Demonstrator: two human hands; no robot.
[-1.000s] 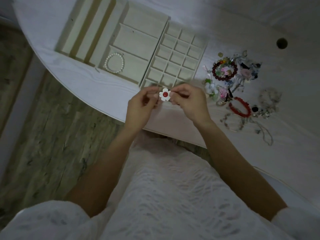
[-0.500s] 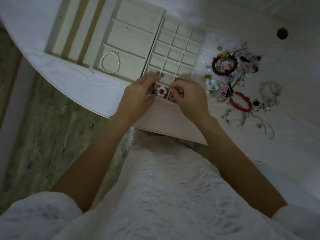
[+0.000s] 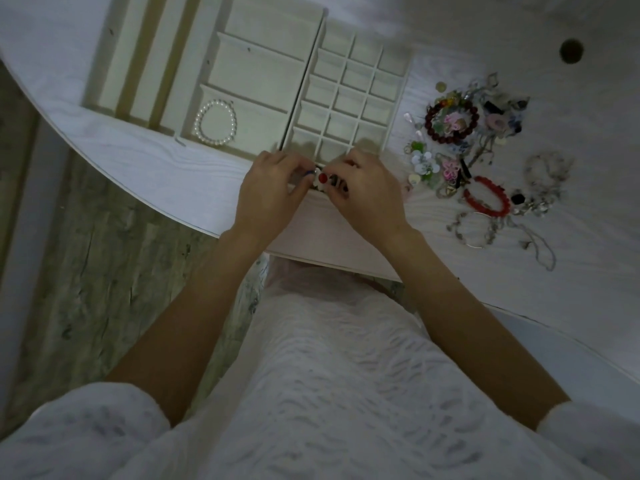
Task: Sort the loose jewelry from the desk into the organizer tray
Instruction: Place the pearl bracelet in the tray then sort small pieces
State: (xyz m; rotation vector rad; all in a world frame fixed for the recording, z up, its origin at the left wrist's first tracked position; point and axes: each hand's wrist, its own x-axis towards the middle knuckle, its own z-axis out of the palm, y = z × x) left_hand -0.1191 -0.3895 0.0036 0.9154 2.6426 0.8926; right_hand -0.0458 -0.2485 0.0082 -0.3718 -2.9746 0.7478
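A small white flower-shaped charm with a red centre (image 3: 321, 178) is mostly hidden between the left hand (image 3: 268, 195) and right hand (image 3: 369, 194), pinched by curled fingers (image 3: 341, 188) of both, at the near edge of the cream compartmented organizer tray (image 3: 304, 95) on the white table (image 3: 519, 278)

The flower piece (image 3: 320, 178) is mostly hidden between both hands; the tray's (image 3: 398, 109) near corner is covered, its far edge cropped.

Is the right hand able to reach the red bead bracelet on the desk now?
Probably yes, once freed. The right hand is pinching the flower piece together with the left hand. The red bead bracelet lies uncovered on the desk, just to its right.
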